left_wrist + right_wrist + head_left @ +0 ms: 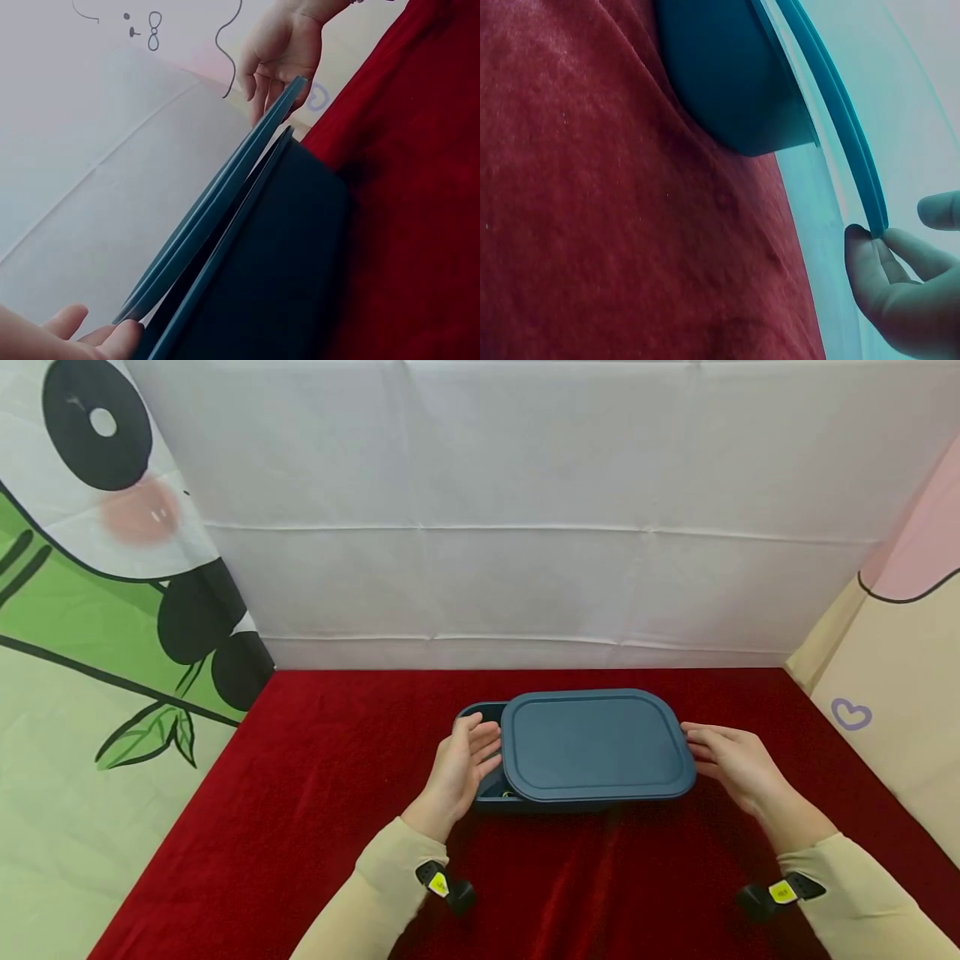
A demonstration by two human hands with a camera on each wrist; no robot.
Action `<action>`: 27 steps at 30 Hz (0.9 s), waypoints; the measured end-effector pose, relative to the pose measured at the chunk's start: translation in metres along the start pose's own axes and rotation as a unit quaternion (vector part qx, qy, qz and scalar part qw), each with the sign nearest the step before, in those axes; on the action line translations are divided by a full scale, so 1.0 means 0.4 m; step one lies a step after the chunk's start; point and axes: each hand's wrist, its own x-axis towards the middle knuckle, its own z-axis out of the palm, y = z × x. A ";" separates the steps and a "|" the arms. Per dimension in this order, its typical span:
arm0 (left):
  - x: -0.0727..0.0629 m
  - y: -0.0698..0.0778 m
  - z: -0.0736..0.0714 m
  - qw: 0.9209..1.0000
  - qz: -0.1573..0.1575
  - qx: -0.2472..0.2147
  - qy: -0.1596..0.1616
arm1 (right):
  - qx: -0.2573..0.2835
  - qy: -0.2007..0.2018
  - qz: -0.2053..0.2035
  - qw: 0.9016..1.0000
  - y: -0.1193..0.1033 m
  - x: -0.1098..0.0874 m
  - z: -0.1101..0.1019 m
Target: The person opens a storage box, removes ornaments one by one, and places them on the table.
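A blue-grey lid (pixel 598 745) with rounded corners sits above and right of its matching box (pixel 491 789), whose left end shows uncovered. In both wrist views a gap separates the lid from the box rim. My left hand (pixel 459 764) meets the lid's left edge with nearly straight fingers, palm inward. At the opposite end, the fingertips of my right hand (pixel 731 764) touch the lid's right edge. The right wrist view shows that thumb (pixel 941 211) apart from the lid. Something small and yellowish lies inside the box near its front left; its kind is unclear.
Red velvet cloth (pixel 315 860) covers the table beneath the box. Behind it hangs a white sheet (pixel 525 585), with cartoon-printed cloth (pixel 150 677) on the left and a pale printed cloth (pixel 900 727) on the right.
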 end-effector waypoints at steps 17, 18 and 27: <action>0.018 -0.030 0.070 1.000 0.007 -0.009 -0.022 | 0.023 0.002 -0.009 1.000 0.029 -0.012 -0.070; 0.020 -0.033 0.074 1.000 0.005 -0.010 -0.022 | 0.024 0.003 -0.010 1.000 0.031 -0.013 -0.074; 0.026 -0.051 0.111 1.000 0.001 -0.015 -0.028 | 0.018 0.010 -0.010 1.000 0.045 -0.019 -0.108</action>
